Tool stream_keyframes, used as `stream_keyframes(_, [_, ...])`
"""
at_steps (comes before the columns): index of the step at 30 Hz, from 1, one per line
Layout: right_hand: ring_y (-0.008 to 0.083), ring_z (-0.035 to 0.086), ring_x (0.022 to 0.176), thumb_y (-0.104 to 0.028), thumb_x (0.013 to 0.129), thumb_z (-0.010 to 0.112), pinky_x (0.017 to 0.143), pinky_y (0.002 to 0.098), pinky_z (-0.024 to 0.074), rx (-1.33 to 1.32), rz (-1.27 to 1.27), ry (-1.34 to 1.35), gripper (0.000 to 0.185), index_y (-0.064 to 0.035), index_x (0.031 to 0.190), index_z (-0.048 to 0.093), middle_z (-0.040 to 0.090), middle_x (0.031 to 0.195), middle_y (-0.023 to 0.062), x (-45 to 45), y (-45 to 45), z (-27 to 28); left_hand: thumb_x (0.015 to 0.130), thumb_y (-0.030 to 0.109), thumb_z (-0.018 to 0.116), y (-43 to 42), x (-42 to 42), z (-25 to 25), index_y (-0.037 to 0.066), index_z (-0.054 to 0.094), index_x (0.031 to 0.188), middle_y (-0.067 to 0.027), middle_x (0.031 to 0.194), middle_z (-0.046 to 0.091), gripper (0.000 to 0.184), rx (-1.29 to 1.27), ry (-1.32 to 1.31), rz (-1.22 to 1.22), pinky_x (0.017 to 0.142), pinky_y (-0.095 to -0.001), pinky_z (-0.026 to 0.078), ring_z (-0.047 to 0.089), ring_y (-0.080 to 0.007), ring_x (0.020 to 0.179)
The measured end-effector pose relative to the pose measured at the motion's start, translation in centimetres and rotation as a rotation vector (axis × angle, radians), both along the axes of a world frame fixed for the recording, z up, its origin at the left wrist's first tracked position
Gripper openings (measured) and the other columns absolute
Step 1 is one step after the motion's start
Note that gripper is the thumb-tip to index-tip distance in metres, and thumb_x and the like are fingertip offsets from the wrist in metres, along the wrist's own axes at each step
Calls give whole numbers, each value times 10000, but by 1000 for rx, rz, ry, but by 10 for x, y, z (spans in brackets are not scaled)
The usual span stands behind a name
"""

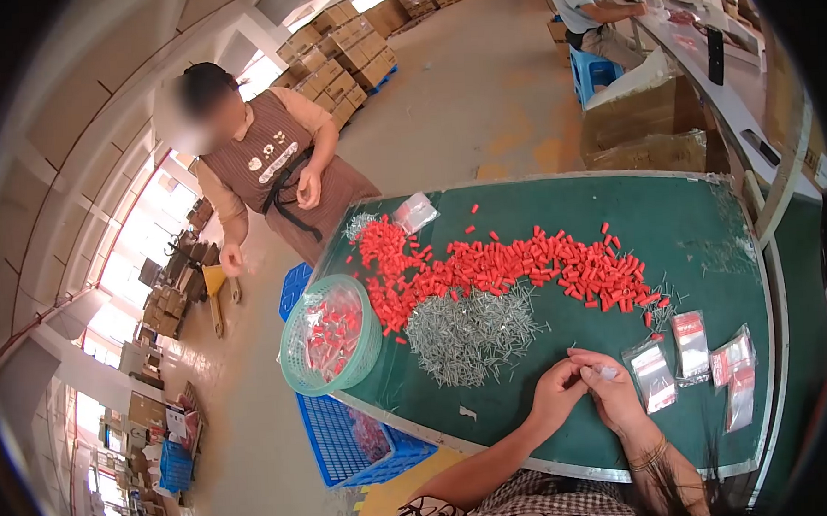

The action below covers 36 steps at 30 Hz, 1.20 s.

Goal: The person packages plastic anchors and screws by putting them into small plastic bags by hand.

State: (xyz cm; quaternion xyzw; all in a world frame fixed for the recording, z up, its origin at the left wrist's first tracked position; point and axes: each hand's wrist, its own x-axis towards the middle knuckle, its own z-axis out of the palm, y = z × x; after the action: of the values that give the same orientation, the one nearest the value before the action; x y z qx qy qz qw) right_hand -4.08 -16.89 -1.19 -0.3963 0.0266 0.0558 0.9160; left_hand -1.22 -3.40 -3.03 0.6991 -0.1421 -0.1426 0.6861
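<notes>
My left hand [558, 397] and my right hand [615, 399] meet above the near part of the green table [578, 426]. Their fingers are closed and touch one another. A small whitish piece, perhaps clear plastic [607, 372], shows in my right hand's fingers. What my left fingers pinch, if anything, is hidden. Beyond my hands lies a heap of grey metal screws or nails [468, 339]. A long pile of red plastic plugs [524, 262] stretches behind it. Just right of my right hand are several flat plastic bags with red-and-white print [654, 377].
A green basket [372, 357] with filled bags stands at the table's left edge, above a blue crate [334, 446]. Another clear bag [415, 213] lies at the far left corner. A person in a brown apron [284, 153] stands there. Cartons [647, 109] stand beyond the far edge.
</notes>
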Motion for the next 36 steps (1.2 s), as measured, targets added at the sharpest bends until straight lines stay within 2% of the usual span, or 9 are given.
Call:
stream_keyframes(6, [193,607,1034,-90,941,601,916,322,486,34,-41,54,149,3,1048,646,618,1198,145,3,-3,-1,888,27,642,9,4,-3,26,579,890,20,903,558,63,-6,-13,-109,748,-229,459,535,-56,825])
stream_keyframes(9, [222,619,1028,-115,938,610,915,339,497,77,-58,124,162,-2,1053,630,653,1123,153,5,-5,-3,903,25,625,9,4,-10,31,561,906,30,881,541,65,-192,92,-109,738,-225,453,520,-53,806])
stream_keyframes(12, [202,644,946,-137,969,569,851,327,519,62,-99,124,169,-12,1071,619,673,1064,127,6,-5,-8,921,26,607,10,4,-2,32,554,942,10,894,567,57,-131,116,-99,741,-229,467,548,-61,813])
stream_keyframes(15, [177,634,756,-143,978,549,688,307,547,7,-158,189,175,-25,1104,579,664,954,104,5,-4,-6,936,37,594,6,0,2,28,557,960,-27,894,616,45,-181,112,-3,740,-239,488,589,-82,805])
stream_keyframes(18, [105,534,585,-151,988,536,526,253,478,-104,-252,131,179,-48,1129,569,624,819,51,8,-6,-11,944,37,585,11,5,-5,20,557,986,-61,888,654,54,-264,121,103,739,-249,504,619,-104,797])
stream_keyframes(21, [54,437,535,-140,978,557,498,200,396,-174,-210,162,149,-55,1093,597,576,746,-2,3,-10,5,943,44,591,11,5,-3,16,576,991,-36,859,647,57,-278,128,168,727,-234,499,614,-98,784])
stream_keyframes(24, [33,486,647,-99,936,621,567,185,407,-476,-159,160,119,-27,1028,647,580,775,-29,-2,-7,12,940,51,598,13,5,-7,13,607,999,-25,921,638,71,-195,96,184,744,-221,487,605,-96,826])
stream_keyframes(28, [21,512,758,-46,851,718,668,183,420,-536,-158,26,121,-22,963,677,591,803,-34,-2,0,12,932,58,605,8,6,-4,5,637,1011,-34,1062,607,100,-126,-194,183,786,-217,463,581,-105,918])
stream_keyframes(36, [55,501,485,-48,846,709,406,196,385,-499,-184,151,80,-28,839,632,597,716,4,0,-1,6,966,64,552,12,6,-15,-3,590,1064,-36,1095,574,124,-107,-64,109,855,-235,456,554,-97,958])
